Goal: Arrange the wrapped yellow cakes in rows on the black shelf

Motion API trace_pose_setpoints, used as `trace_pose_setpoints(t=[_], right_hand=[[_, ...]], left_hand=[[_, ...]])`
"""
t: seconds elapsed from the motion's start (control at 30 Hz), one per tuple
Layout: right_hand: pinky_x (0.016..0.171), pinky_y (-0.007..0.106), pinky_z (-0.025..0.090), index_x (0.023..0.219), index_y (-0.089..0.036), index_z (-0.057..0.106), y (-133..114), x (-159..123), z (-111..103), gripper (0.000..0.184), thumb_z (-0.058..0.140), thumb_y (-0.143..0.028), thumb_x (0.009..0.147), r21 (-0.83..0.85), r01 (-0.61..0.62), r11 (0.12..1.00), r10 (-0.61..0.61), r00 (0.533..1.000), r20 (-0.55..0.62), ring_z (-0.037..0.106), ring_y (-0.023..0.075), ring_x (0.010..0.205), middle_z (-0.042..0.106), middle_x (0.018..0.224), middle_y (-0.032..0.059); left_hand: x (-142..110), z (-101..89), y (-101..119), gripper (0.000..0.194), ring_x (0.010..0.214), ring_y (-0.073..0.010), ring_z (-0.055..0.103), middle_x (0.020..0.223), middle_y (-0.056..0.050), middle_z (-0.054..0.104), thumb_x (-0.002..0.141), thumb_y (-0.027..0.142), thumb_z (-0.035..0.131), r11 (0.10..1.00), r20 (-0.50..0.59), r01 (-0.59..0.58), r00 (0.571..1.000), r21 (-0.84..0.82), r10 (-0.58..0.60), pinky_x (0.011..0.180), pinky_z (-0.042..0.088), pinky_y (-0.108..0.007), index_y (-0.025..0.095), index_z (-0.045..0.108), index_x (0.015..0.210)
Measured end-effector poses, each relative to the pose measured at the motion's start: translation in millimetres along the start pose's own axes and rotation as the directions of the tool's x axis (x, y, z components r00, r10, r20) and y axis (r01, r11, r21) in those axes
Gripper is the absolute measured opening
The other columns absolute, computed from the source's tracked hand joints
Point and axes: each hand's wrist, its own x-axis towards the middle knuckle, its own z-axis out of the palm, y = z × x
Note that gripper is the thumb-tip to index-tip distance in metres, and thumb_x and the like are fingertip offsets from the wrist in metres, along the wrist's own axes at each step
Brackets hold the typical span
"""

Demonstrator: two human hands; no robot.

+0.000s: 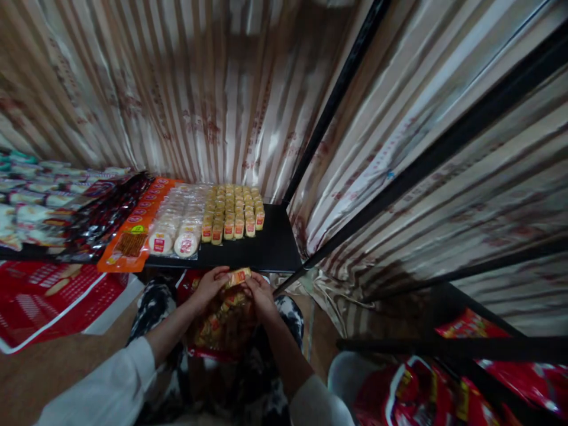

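Note:
Between my two hands is a small yellow wrapped snack (239, 276) with a red label. My left hand (214, 284) pinches its left end, and my right hand (261, 290) grips its right end. Below them, an open bag of the same yellow snacks (217, 328) rests between my knees. Just beyond my hands, several rows of yellow wrapped snacks (233, 213) stand on the black shelf (279, 242), their red labels facing me. To their left lie two rows of round white packaged crackers (173, 228).
An orange snack packet (128, 245), dark shiny packets (104, 216) and white packets (35, 201) fill the shelf's left side. A red bag (57, 302) hangs or lies below. Black poles (337, 100) cross before the striped curtain (213, 89). Red packets (426, 390) sit at lower right.

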Motion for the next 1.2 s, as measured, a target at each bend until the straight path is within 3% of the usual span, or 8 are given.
trace_pose_setpoints(t=[0.2,0.37,0.5,0.6,0.7,0.83,1.07,1.2], right_hand=[[0.059,0.023,0.052,0.087,-0.018,0.062,1.0,-3.0,-5.7,0.049,0.074,-0.051,0.053,0.103,-0.003,0.995,0.013,0.995,-0.098,0.065,0.014,0.066,0.068,0.079,0.0036],[0.07,0.033,0.054,0.098,-0.018,0.061,3.0,-4.4,-16.8,0.04,0.062,-0.045,0.069,-0.18,0.068,0.981,-0.072,0.997,-0.017,0.066,0.0204,0.078,0.069,0.09,0.0077],[0.092,0.038,0.046,0.11,-0.02,0.061,-14.6,-1.2,-29.1,0.04,0.06,-0.029,0.071,-0.596,0.277,0.753,-0.348,0.937,-0.004,0.058,0.0226,0.104,0.064,0.11,0.0088],[0.089,0.035,0.048,0.115,-0.022,0.061,-29.2,3.6,-33.3,0.041,0.058,-0.028,0.075,-0.654,0.397,0.644,-0.412,0.9,0.141,0.056,0.0214,0.104,0.064,0.112,0.0065],[0.072,0.029,0.051,0.119,-0.023,0.059,-37.5,11.7,-34.1,0.043,0.057,-0.031,0.077,-0.612,0.388,0.689,-0.355,0.917,0.182,0.06,0.0173,0.085,0.067,0.105,0.0048],[0.063,0.024,0.049,0.113,-0.021,0.062,-41.7,29.8,-38.0,0.04,0.058,-0.033,0.075,-0.556,0.407,0.724,-0.366,0.911,0.191,0.06,0.016,0.082,0.066,0.098,0.0042],[0.075,0.027,0.051,0.101,-0.018,0.062,-53.7,82.9,-46.3,0.033,0.061,-0.028,0.069,-0.367,0.377,0.85,-0.398,0.917,0.021,0.061,0.015,0.08,0.067,0.089,0.0032],[0.079,0.029,0.05,0.097,-0.018,0.061,-63.3,116.2,-47.7,0.031,0.061,-0.03,0.069,-0.359,0.381,0.852,-0.427,0.902,-0.056,0.062,0.0149,0.078,0.068,0.086,0.0028]], left_hand=[[-4.7,15.4,3.9,0.037,0.068,-0.0106,0.066,0.088,-0.006,0.069,0.078,0.031,0.062,0.999,-0.035,0.032,0.999,-0.008,-0.032,0.055,0.047,-0.017,0.014,0.057,0.11],[7.8,26.2,15.1,0.029,0.056,-0.007,0.06,0.079,-0.002,0.067,0.079,0.019,0.053,0.995,-0.042,0.027,0.999,0.099,-0.023,0.05,0.043,-0.015,0.013,0.057,0.108],[23.7,26.1,25.9,0.033,0.048,-0.0058,0.054,0.073,0.0,0.065,0.074,0.012,0.05,0.96,0.057,-0.066,0.997,0.271,0.052,0.05,0.044,-0.017,0.012,0.06,0.106],[34.9,26.4,35.1,0.039,0.048,-0.0077,0.054,0.07,0.0,0.065,0.074,0.016,0.048,0.91,0.134,-0.15,0.985,0.386,0.105,0.051,0.045,-0.019,0.012,0.06,0.111],[45.7,30.5,46.1,0.038,0.056,-0.009,0.057,0.082,-0.002,0.067,0.073,0.019,0.049,0.849,0.198,-0.275,0.958,0.451,0.205,0.057,0.047,-0.021,0.015,0.063,0.109],[60.5,42.1,59.5,0.034,0.068,-0.0109,0.059,0.091,-0.003,0.068,0.072,0.02,0.054,0.79,0.237,-0.399,0.916,0.466,0.324,0.067,0.05,-0.022,0.016,0.066,0.104],[77.8,72.1,71.3,0.046,0.067,-0.0086,0.058,0.111,-0.008,0.063,0.076,0.02,0.056,0.857,0.077,-0.376,0.924,0.352,0.374,0.074,0.051,-0.027,0.016,0.054,0.122],[88.1,87.0,73.5,0.044,0.085,-0.0126,0.061,0.121,-0.01,0.057,0.079,0.017,0.051,0.847,0.021,-0.389,0.912,0.363,0.409,0.087,0.049,-0.03,0.016,0.052,0.123]])
